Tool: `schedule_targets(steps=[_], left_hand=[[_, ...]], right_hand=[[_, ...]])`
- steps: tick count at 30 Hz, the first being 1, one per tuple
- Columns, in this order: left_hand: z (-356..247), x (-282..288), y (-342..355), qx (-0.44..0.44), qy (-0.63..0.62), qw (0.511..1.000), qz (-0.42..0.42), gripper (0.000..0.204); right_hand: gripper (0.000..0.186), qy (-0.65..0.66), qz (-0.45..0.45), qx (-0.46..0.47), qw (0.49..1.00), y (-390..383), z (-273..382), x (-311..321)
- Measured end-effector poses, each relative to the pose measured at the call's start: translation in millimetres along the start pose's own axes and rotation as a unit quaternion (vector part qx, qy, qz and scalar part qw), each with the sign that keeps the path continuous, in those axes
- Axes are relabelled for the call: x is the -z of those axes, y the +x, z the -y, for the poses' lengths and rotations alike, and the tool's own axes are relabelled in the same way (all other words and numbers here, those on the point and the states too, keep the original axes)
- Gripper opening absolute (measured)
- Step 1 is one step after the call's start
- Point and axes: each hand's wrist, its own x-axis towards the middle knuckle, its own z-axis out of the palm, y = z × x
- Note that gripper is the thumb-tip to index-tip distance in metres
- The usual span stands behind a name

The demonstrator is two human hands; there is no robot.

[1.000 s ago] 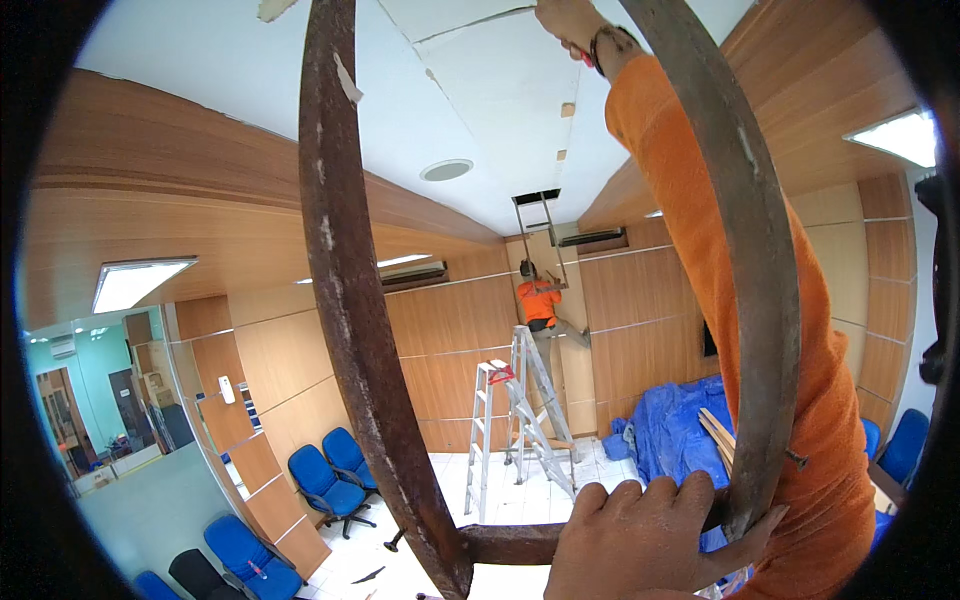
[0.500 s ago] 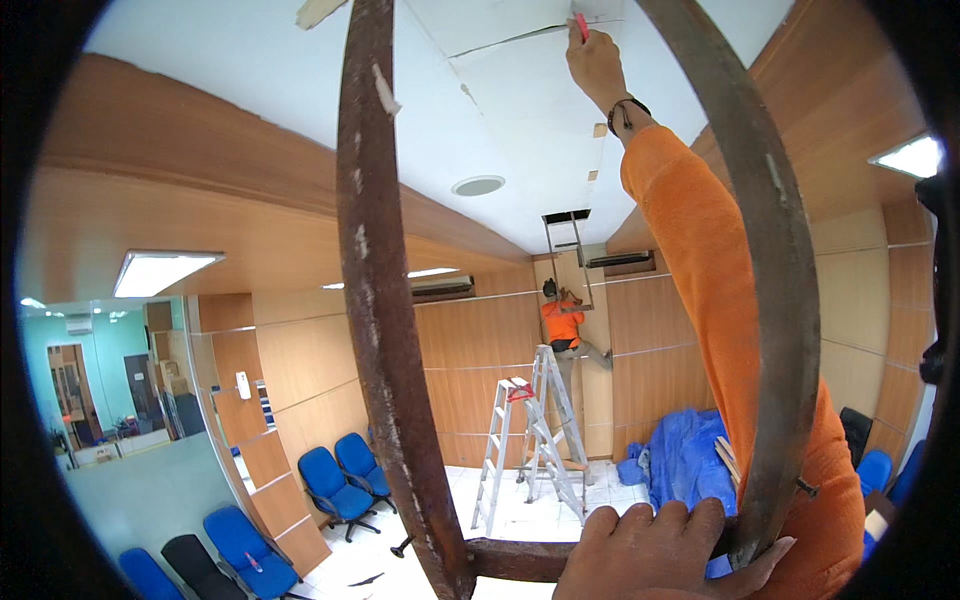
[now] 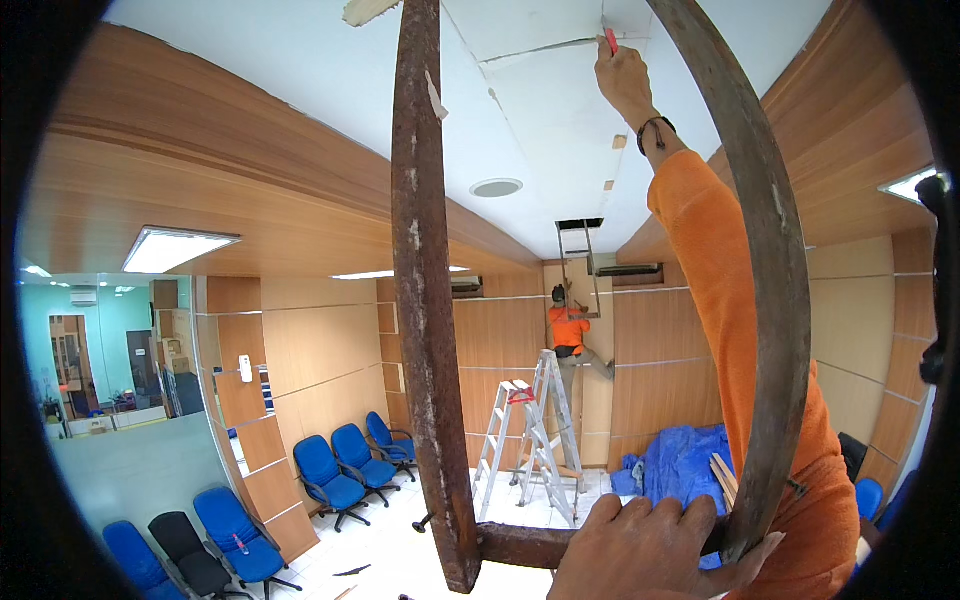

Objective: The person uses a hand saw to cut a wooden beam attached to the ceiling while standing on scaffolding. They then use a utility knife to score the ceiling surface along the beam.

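Observation:
My left hand (image 3: 640,552) is closed over a rusty metal crossbar (image 3: 520,545) at the bottom, beside the right upright (image 3: 782,300) of a ladder-like frame. The left upright (image 3: 424,250), also rusty, rises in front of me. My right arm, in an orange sleeve (image 3: 715,270), reaches up behind the right upright. High at the white ceiling panel (image 3: 540,85), my right hand (image 3: 624,85) grips a small red-handled tool (image 3: 611,41). Its tip is at the ceiling near the end of a dark cut line (image 3: 540,48); the tool's exact kind is too small to tell.
Farther off, a person in orange (image 3: 568,330) works by a hanging metal frame under a ceiling opening (image 3: 580,224). An aluminium stepladder (image 3: 552,410) stands below. Blue chairs (image 3: 327,475) line the left; a blue tarp (image 3: 680,468) lies at right. A bolt (image 3: 424,522) juts from the left upright.
The view has shifted, so the frame and ceiling sit farther right and lower. My right hand stays at the same cut line with the tool; my left hand keeps its grip on the crossbar.

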Motion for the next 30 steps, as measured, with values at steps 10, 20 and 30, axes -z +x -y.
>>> schedule_targets(steps=[10,20,30], left_hand=[[2,1,-4,-0.006,0.002,1.000,0.018,0.074],[6,-4,-8,-0.012,0.000,1.000,0.016,0.073],[7,-4,-9,-0.009,-0.009,1.000,0.000,0.072]], right_hand=[[0.052,0.068,0.056,-0.017,0.996,8,1,23],[0.054,0.109,0.122,-0.081,0.983,-3,30,66],[0.056,0.092,0.125,-0.033,0.987,-134,-61,51]])
